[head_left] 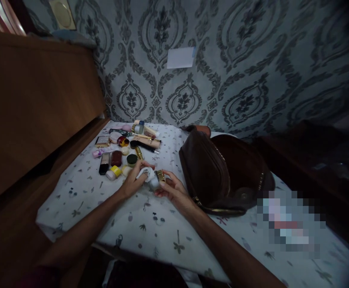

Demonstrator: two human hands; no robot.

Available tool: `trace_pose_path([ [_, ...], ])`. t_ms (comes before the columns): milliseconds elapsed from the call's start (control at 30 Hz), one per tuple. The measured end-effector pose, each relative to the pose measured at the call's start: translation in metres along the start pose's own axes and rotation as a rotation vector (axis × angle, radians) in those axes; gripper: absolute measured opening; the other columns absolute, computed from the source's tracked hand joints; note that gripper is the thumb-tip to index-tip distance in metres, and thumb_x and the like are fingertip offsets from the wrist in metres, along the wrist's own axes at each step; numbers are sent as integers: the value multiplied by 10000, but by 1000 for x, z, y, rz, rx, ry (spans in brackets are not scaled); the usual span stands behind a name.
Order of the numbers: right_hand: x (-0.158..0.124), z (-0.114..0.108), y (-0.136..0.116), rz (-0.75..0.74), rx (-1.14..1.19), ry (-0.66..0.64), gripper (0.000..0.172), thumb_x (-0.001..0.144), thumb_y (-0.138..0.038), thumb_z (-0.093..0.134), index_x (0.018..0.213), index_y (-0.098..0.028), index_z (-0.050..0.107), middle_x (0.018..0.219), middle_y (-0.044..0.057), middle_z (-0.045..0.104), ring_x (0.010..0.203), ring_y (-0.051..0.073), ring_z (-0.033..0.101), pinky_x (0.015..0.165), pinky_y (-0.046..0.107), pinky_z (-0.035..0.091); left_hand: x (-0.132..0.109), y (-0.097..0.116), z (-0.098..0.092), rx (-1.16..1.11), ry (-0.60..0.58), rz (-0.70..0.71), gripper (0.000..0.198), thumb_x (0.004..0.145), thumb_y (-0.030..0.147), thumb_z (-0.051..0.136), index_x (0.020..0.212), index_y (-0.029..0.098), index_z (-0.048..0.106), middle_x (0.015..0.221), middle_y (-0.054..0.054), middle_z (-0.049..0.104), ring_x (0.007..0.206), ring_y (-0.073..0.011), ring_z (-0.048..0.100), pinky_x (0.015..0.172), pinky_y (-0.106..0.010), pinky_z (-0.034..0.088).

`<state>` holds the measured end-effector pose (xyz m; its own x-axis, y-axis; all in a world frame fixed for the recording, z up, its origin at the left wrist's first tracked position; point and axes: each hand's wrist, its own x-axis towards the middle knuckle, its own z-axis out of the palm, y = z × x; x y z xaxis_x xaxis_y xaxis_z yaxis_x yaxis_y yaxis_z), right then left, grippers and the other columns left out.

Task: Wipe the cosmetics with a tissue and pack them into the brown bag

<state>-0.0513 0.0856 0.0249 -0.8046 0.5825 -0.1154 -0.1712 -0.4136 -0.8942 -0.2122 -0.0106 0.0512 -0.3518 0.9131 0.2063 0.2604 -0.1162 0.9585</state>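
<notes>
My left hand (136, 177) is closed around a white cloth or tissue (148, 173) and presses it against a small bottle with a gold cap (157, 179). My right hand (171, 189) grips that bottle from the right side. Both hands meet low over a white patterned sheet (150, 228). Just beyond my left hand lies a cluster of cosmetics (123, 146): small jars, tubes, compacts and a dark pencil.
An open brown leather bag (219, 172) sits right of my hands. A wooden board (36, 104) rises on the left. Patterned wallpaper (222, 60) with a white paper (180, 57) stuck on it backs the scene. A blurred patch (291, 224) lies at right.
</notes>
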Motion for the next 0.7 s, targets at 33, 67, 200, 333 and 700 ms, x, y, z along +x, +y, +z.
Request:
trace_pose_path([
  [33, 0, 0, -1, -2, -4, 2, 629, 654, -413, 845, 1173, -258, 526, 833, -36, 659, 596, 169, 694, 571, 284, 492, 0, 0, 0, 8, 6, 10, 195, 870, 281, 509, 1047, 201, 486, 1198, -105, 655, 1123, -243, 606, 951, -385, 460],
  [67, 0, 1, -1, -3, -9, 6, 627, 648, -416, 848, 1163, -256, 528, 828, -36, 662, 588, 163, 688, 556, 274, 479, 0, -1, -1, 20, 12, 25, 162, 876, 281, 506, 1015, 201, 494, 1202, -106, 651, 1127, -243, 601, 963, -392, 452],
  [200, -1, 1, -2, -2, -31, 20, 602, 642, -443, 849, 1117, -247, 535, 799, -37, 673, 572, 142, 669, 535, 248, 455, 2, -3, -2, 94, 33, 134, 125, 891, 261, 504, 990, 195, 543, 1213, -111, 623, 1182, -248, 563, 1021, -410, 409],
  [333, 0, 0, 0, -10, -112, -18, 585, 643, -482, 841, 1087, -231, 554, 768, -33, 673, 552, 132, 646, 543, 254, 470, 4, -6, -1, 217, 65, 258, 155, 900, 268, 520, 974, 191, 631, 1182, -109, 600, 1227, -262, 511, 1063, -419, 377],
  [700, 0, -1, 6, -72, -194, -7, 532, 675, -491, 820, 1043, -237, 532, 778, -46, 633, 610, 132, 652, 610, 278, 519, 7, -6, 2, 188, -16, 151, 309, 881, 424, 588, 1057, 178, 648, 1072, -67, 670, 1026, -236, 600, 949, -344, 448],
])
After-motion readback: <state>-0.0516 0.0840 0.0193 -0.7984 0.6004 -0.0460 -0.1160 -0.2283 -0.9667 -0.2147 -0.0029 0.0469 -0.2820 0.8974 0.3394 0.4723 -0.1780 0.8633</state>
